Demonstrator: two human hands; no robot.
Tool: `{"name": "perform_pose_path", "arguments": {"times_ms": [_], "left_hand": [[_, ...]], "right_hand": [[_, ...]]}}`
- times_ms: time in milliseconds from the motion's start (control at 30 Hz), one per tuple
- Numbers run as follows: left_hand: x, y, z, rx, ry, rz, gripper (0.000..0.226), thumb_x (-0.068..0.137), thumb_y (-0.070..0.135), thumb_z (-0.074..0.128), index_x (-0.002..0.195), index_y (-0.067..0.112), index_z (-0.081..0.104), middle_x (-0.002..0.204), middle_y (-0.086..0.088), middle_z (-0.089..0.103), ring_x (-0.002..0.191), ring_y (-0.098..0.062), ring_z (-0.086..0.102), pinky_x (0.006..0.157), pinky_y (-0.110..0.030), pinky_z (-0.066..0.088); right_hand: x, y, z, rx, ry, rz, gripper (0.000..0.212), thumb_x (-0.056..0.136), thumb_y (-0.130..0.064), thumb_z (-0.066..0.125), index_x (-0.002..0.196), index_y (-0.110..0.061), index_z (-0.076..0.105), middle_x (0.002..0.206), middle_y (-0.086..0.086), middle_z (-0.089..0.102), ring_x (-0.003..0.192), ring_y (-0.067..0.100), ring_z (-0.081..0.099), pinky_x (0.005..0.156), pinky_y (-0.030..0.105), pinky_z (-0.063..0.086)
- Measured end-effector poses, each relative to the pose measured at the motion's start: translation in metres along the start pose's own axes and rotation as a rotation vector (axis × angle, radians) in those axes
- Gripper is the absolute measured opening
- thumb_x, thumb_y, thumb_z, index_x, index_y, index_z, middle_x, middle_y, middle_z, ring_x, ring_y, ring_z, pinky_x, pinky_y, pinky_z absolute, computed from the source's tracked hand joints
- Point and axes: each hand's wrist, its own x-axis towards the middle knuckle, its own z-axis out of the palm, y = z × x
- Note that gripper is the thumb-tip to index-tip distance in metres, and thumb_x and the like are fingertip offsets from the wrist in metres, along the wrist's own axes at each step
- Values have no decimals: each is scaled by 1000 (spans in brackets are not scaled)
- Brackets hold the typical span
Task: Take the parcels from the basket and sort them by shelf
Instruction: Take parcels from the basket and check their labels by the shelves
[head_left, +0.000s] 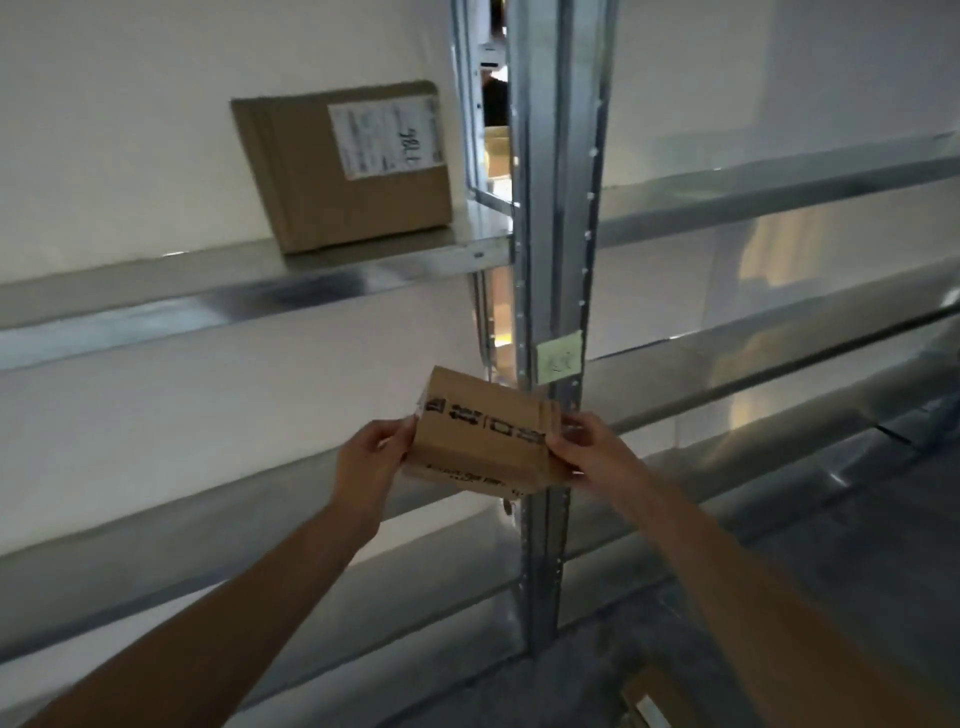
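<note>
A small brown cardboard parcel (480, 434) with black printed symbols is held in the air in front of the metal shelving. My left hand (369, 457) grips its left edge and my right hand (587, 449) grips its right edge. The parcel is tilted and sits level with the middle shelf (182, 512), just in front of the steel upright post (556, 208). A larger brown box (348, 171) with a white label stands on the upper left shelf (208, 296). The basket is out of view.
A pale green sticky note (558, 357) is stuck on the upright post. More metal shelves (779, 197) run off to the right. A corner of another cardboard parcel (649, 701) shows at the bottom edge on the grey floor.
</note>
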Motion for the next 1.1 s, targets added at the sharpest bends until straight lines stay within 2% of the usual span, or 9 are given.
{"name": "perform_pose_path", "arguments": {"times_ms": [100, 233, 367, 533, 667, 833, 900, 967, 1100], "left_hand": [[-13, -1, -66, 15, 58, 61, 20, 92, 25, 67, 105, 12, 71, 96, 5, 73, 91, -10, 68, 72, -11, 54], [-35, -15, -164, 8, 3, 38, 53, 84, 37, 72, 132, 22, 56, 125, 6, 66, 118, -9, 59, 101, -35, 48], [-77, -27, -265, -20, -65, 46, 77, 75, 42, 82, 142, 34, 45, 140, 12, 55, 130, -6, 51, 96, -28, 50], [-155, -32, -377, -91, 238, 65, 95, 52, 35, 95, 134, 42, 47, 135, 16, 57, 126, -8, 55, 94, -30, 52], [-208, -30, -442, -124, 428, 39, 112, 46, 26, 99, 138, 44, 37, 134, 11, 52, 125, -11, 53, 95, -36, 54], [-266, -40, -501, -200, 587, 21, 87, 60, 16, 93, 134, 36, 50, 136, 1, 53, 124, -14, 53, 77, -18, 56], [-288, -46, -521, -213, 658, 23, 75, 61, 23, 93, 126, 32, 56, 131, -3, 59, 122, -19, 57, 90, -29, 55], [-310, -50, -539, -208, 703, 11, 68, 62, 33, 92, 119, 30, 56, 125, -6, 64, 117, -22, 62, 97, -39, 52], [-342, -61, -575, -289, 826, -5, 59, 68, 52, 84, 112, 27, 53, 122, -4, 58, 105, -17, 69, 88, -41, 58]], "right_hand": [[3, -13, 51, -65, -129, -34, 43, 89, -9, 69, 126, -23, 52, 118, 3, 61, 97, 16, 64, 62, 24, 58], [-1, -24, 129, -137, -218, -193, 43, 87, -5, 71, 116, -33, 56, 121, 3, 64, 108, 19, 62, 87, 40, 57], [-27, -39, 214, -127, -409, -282, 47, 89, -1, 68, 111, -41, 59, 120, 0, 67, 108, 18, 65, 90, 37, 57], [-79, -46, 338, -42, -630, -309, 46, 88, 4, 66, 118, -29, 58, 120, 5, 68, 107, 17, 66, 81, 24, 55], [-128, -43, 426, 11, -740, -275, 51, 83, -20, 77, 123, -36, 49, 116, -6, 69, 103, 4, 65, 77, 20, 51], [-174, -39, 514, -73, -783, -348, 63, 86, -28, 74, 139, -38, 40, 134, -9, 50, 121, 10, 50, 92, 27, 47], [-192, -35, 548, -90, -755, -312, 66, 89, -29, 71, 144, -30, 35, 138, -2, 43, 123, 15, 47, 90, 25, 49], [-211, -29, 581, -106, -764, -266, 59, 91, -32, 67, 140, -22, 36, 138, 3, 44, 120, 18, 51, 97, 35, 50], [-243, -16, 644, -142, -971, -247, 33, 97, -32, 59, 124, -17, 47, 124, 11, 57, 110, 24, 62, 90, 42, 56]]}}
